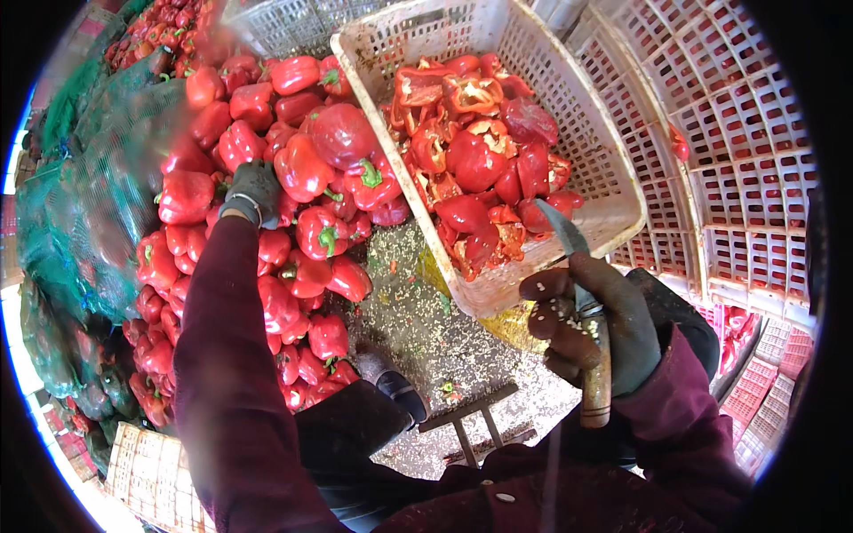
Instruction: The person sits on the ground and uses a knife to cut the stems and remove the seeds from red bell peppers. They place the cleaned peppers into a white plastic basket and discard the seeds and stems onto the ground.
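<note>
My left hand [254,193], in a dark glove, reaches into a large pile of whole red bell peppers [322,232]. Its fingers touch a pepper [240,145]; whether they grip it is hidden. At the right, my gloved right hand [600,313] is closed around the wooden handle of a curved-blade knife [595,373], its blade pointing up and left. Pale seeds stick to the glove's fingers. The knife's tip is over the near right part of a white plastic crate [616,193], which holds cut, opened red peppers [476,156].
Green mesh sacks [106,173] of peppers lie at the left. Stacked white crates [746,153] stand at the right, and an empty-looking crate [150,470] lies at lower left. Seeds cover the floor [460,353] around a shoe [402,393] and a metal frame [470,423].
</note>
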`<state>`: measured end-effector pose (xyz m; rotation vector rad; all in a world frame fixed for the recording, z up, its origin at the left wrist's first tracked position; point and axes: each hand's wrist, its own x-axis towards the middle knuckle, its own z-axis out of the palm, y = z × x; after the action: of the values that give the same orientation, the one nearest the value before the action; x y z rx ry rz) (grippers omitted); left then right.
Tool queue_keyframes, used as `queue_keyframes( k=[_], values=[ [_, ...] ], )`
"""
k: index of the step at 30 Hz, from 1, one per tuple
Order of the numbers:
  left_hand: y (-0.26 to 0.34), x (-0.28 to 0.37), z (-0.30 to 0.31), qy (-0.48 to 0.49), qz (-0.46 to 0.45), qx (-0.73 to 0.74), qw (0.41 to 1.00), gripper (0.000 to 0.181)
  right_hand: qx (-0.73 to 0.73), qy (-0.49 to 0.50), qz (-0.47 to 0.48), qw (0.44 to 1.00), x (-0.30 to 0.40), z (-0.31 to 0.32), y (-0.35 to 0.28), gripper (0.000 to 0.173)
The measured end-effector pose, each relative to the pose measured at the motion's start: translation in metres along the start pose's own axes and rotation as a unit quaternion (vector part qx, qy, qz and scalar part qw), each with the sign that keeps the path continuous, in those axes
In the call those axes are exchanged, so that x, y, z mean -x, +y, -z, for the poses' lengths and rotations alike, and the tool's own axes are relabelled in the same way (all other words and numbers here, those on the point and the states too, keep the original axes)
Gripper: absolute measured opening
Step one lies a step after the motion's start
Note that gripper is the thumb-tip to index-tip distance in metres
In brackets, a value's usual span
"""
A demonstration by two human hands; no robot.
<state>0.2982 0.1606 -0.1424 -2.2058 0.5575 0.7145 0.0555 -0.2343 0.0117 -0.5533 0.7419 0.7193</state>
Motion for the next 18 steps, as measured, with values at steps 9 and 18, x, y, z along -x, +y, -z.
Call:
queue_keyframes(
  k=[9, 18],
  values=[
    [0.016, 0.03, -0.006, 0.101, 0.051, 0.068, 0.991, 0.045, 0.055, 0.01, 0.005, 0.998, 0.007, 0.003, 0.009, 0.048],
    [0.029, 0.114, -0.009, 0.454, 0.109, 0.442, 0.766, 0.044, 0.315, -0.042, 0.13, 0.939, 0.01, -0.017, 0.03, 0.039]
  ],
)
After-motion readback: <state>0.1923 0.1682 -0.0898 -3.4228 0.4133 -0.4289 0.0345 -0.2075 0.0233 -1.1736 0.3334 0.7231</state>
